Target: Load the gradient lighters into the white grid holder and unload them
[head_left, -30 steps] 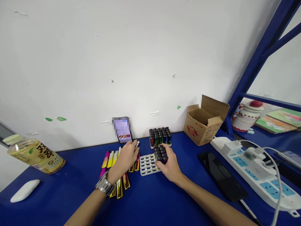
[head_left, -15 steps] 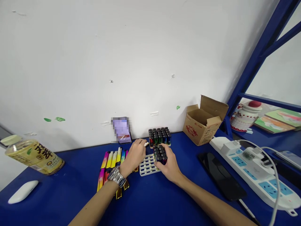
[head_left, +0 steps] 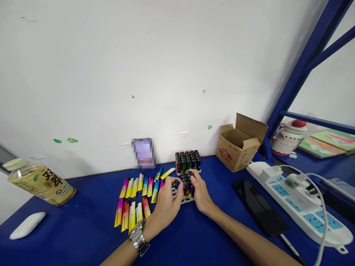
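Observation:
My left hand [head_left: 168, 201] is over the left side of a white holed tray [head_left: 186, 200], fingers and thumb closed around a lighter with a dark top [head_left: 176, 183]. From the right, my right hand [head_left: 202, 192] grips a cluster of black-topped lighters [head_left: 186, 178] standing upright in that tray. My fingers hide part of the cluster. Left of the hands, several shiny lighters [head_left: 132, 213] in pink, yellow, red and blue lie in two rough rows. One yellow lighter [head_left: 168, 173] lies slantwise behind my left hand.
A full block of upright lighters [head_left: 189, 161] stands near the wall. An open cardboard box [head_left: 235, 149] is right of it. Further right lie a black phone [head_left: 260, 207] and a white power strip [head_left: 299, 207]. A drink bottle [head_left: 41, 183] and a white mouse [head_left: 27, 225] are at left.
My left hand has moved from the loose lighters toward me and right, to the tray, with a lighter in its fingers. My right hand stays at the cluster, its thumb shifted up.

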`<state>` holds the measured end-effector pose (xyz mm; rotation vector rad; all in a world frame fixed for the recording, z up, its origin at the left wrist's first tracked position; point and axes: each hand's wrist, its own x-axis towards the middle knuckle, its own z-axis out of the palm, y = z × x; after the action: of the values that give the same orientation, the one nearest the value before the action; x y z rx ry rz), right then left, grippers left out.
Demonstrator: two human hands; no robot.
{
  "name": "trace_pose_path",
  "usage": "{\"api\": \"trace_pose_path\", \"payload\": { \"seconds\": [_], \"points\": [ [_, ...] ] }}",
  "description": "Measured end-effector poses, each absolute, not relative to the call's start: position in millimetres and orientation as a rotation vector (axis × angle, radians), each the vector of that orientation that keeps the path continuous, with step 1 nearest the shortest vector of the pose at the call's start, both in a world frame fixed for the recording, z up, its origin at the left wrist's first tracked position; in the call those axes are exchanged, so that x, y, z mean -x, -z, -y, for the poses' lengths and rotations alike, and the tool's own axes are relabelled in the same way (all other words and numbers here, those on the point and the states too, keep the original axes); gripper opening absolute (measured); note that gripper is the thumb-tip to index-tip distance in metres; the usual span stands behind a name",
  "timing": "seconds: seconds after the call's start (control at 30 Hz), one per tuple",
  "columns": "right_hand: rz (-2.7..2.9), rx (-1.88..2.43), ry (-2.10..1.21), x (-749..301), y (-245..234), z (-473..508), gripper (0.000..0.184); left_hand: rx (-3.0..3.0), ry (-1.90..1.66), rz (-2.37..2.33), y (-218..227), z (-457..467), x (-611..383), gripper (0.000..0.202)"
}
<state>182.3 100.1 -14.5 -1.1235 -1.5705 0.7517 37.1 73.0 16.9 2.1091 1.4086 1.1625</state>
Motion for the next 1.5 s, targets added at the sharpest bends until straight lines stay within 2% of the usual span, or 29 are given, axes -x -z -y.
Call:
{"api": "trace_pose_path", "payload": {
  "seconds": [0.1, 0.23, 0.37, 0.5, 0.7, 0.9, 1.03, 1.17, 1.5],
  "points": [
    [1.566, 1.125, -0.748, -182, 14, -100, 0.032, -1.998, -1.123, -1.527, -20, -73, -39, 0.005],
    [1.573, 1.122, -0.782, -183, 16, -101, 0.034, -2.226, -0.959, -1.544, -18, -75, -46, 0.004],
    [1.549, 1.106, -0.808, -183, 17, -103, 0.034, -2.234, -1.022, -1.467, -19, -77, -48, 0.008],
    [1.553, 1.092, -0.812, -183, 16, -102, 0.033, -2.099, -1.166, -1.582, -26, -81, -43, 0.006],
    [1.554, 1.101, -0.812, -183, 15, -102, 0.032, -2.221, -0.803, -1.626, -21, -85, -46, 0.017],
    [1.543, 1.118, -0.818, -183, 15, -101, 0.031, -2.003, -1.008, -1.572, -44, -85, -39, 0.026],
    [1.554, 1.135, -0.842, -182, 11, -101, 0.033, -1.814, -0.663, -1.734, -75, -96, 3, 0.023],
    [1.55, 1.151, -0.856, -182, 8, -100, 0.033, -1.634, -0.256, -1.832, -81, -110, 52, 0.021],
    [1.547, 1.155, -0.854, -181, 8, -99, 0.033, -1.805, -0.092, -2.04, -52, -111, 80, 0.024]
  ]
}}
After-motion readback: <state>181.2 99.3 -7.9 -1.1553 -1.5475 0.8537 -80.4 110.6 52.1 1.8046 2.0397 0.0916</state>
